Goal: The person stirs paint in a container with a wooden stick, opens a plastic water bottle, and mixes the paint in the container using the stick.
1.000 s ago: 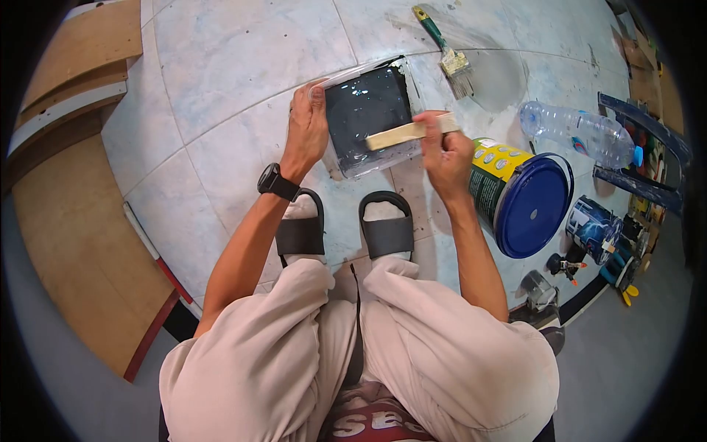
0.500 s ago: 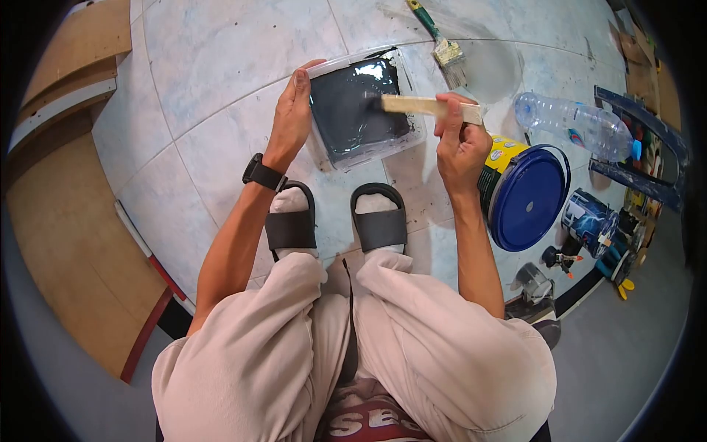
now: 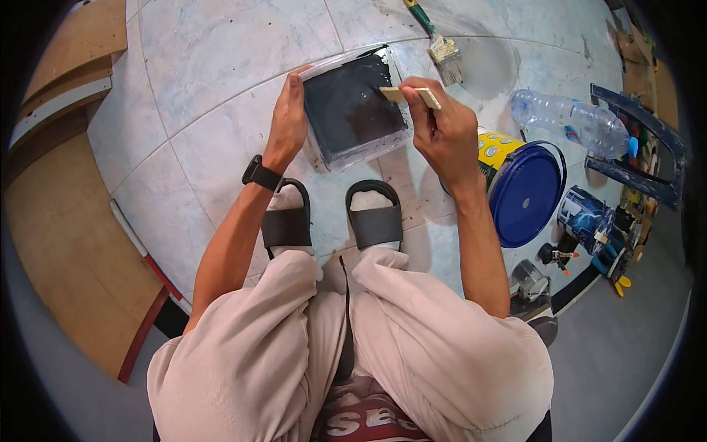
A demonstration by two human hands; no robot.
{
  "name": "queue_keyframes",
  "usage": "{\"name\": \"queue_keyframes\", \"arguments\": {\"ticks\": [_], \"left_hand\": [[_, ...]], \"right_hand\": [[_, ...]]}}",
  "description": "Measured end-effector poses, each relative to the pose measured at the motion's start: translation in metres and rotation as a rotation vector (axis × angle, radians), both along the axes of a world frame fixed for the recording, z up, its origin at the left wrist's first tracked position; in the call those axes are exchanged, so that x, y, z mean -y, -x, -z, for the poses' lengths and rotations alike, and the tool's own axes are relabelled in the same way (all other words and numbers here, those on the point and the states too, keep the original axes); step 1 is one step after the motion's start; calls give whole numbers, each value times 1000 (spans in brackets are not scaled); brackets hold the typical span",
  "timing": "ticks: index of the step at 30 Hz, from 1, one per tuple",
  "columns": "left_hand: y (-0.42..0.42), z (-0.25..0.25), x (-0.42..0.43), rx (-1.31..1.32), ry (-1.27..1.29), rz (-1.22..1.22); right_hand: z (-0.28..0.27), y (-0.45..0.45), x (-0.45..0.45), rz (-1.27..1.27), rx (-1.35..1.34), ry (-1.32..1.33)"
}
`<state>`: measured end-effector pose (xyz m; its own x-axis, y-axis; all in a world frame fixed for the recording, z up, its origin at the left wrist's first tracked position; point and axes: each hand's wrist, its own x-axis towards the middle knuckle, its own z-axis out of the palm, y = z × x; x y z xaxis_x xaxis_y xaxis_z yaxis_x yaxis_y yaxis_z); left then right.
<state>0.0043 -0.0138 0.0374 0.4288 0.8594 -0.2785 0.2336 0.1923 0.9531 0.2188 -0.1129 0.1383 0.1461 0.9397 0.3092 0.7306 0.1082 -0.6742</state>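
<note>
A clear plastic tub (image 3: 335, 160) of dark, glossy liquid rests tilted in the view on the tiled floor. My left hand (image 3: 288, 118) is closed on the tub's left edge, thumb toward me. Over the tub's right side, my right hand (image 3: 444, 132) pinches a flat wooden stick (image 3: 430, 99). The stick's far end points left over the dark liquid; whether its tip dips in is hard to tell. A paintbrush (image 3: 444, 50) with a green handle lies on the floor beyond my right hand.
At the right are a blue-lidded bucket (image 3: 526, 199), a clear bottle (image 3: 571, 121), a blue can (image 3: 584, 216), a dark frame (image 3: 639, 118) and small tools. Wooden boards (image 3: 81, 250) stand at the left. My sandalled feet (image 3: 373, 221) are just below the tub.
My right hand and the stick have moved across the tub, with the stick turning and lifting at mid-way. The whole view has shifted slightly; my left hand stays on the tub.
</note>
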Motion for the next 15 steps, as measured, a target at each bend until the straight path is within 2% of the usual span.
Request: {"name": "queue_keyframes", "arguments": {"ticks": [5, 11, 13, 15], "left_hand": [[0, 0, 3, 37, 39, -25], [0, 10, 3, 27, 0, -43], [0, 11, 3, 47, -14, -36], [1, 11, 2, 69, -3, -35]], "right_hand": [[12, 19, 46, 236, 78, 63], [22, 57, 30, 167, -93, 25], [26, 64, 10, 126, -251, -24], [30, 50, -6, 149, -247, -39]]}}
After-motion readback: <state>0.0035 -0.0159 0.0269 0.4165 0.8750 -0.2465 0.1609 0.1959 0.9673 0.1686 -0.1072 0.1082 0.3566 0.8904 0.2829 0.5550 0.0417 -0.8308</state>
